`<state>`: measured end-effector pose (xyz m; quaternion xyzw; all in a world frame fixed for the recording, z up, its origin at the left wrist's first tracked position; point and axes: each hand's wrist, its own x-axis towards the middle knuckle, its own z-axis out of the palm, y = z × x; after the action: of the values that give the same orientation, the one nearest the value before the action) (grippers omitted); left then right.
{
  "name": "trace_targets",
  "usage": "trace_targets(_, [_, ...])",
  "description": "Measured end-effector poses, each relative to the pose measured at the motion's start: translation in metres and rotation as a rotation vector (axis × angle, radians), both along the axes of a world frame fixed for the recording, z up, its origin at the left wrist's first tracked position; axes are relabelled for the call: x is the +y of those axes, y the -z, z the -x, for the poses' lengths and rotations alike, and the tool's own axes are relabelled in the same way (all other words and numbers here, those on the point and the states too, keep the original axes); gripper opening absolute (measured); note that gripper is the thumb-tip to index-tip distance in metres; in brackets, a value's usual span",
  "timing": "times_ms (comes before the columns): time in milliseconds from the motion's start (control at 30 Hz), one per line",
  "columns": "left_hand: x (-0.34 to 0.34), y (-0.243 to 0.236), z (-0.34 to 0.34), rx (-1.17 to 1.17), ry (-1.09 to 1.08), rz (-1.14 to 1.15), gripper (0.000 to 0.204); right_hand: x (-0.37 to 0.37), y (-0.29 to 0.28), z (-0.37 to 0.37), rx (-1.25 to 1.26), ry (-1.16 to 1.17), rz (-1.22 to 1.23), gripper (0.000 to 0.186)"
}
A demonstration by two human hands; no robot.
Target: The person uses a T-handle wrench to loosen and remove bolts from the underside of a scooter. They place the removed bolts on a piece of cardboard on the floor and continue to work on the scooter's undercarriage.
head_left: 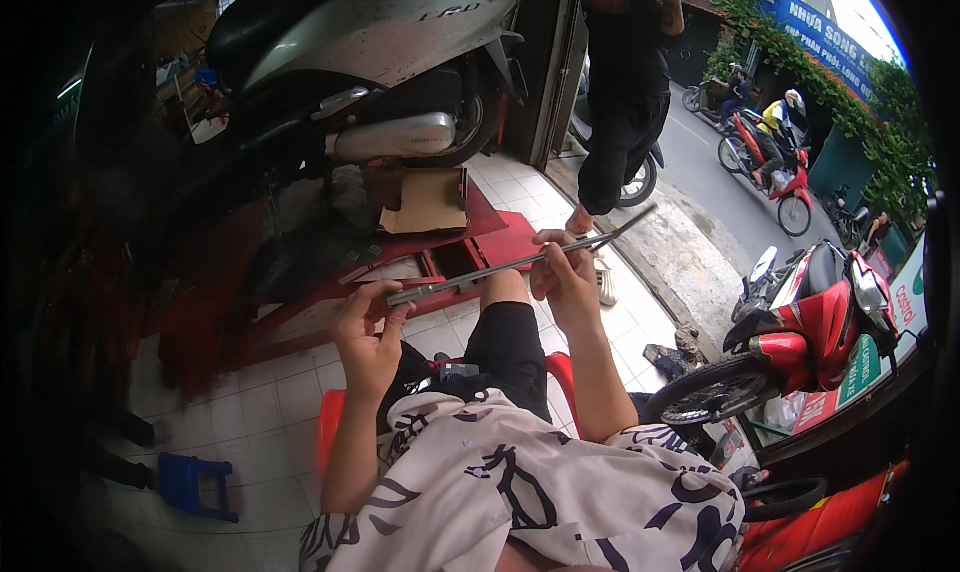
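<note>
A long, thin grey metal rod [482, 275] lies slantwise across my lap, held up in the air between my two hands. Its far right end splits or bends into a thinner dark piece; I cannot make out exactly what kind of part it is. My left hand [368, 334] pinches the thicker left end between thumb and fingers. Further along, my right hand [566, 284] has its fingers closed round the rod near the bent end.
Ahead, a silver scooter [390, 37] stands over a red lift platform [490, 262] bearing an open cardboard box [428, 200]. A person in black [625, 92] stands by the doorway. A red motorbike [810, 322] is parked at right, a blue stool [195, 484] at lower left.
</note>
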<state>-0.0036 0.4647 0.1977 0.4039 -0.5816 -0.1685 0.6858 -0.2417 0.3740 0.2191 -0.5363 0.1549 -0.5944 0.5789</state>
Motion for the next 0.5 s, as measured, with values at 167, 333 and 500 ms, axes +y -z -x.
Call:
trace_targets(167, [0.003,-0.001,-0.002,0.118,0.101,-0.191,0.018,0.000,0.002,-0.002,0.040,0.018,0.008,0.020])
trace_targets(333, [-0.002,0.016,-0.026,-0.018,0.116,-0.410,0.028,0.001,0.001,-0.008,0.039,0.049,0.051,0.017])
trace_targets(500, [0.000,0.010,-0.018,-0.135,-0.030,-0.271,0.016,0.003,-0.001,-0.006,0.057,0.079,0.079,0.014])
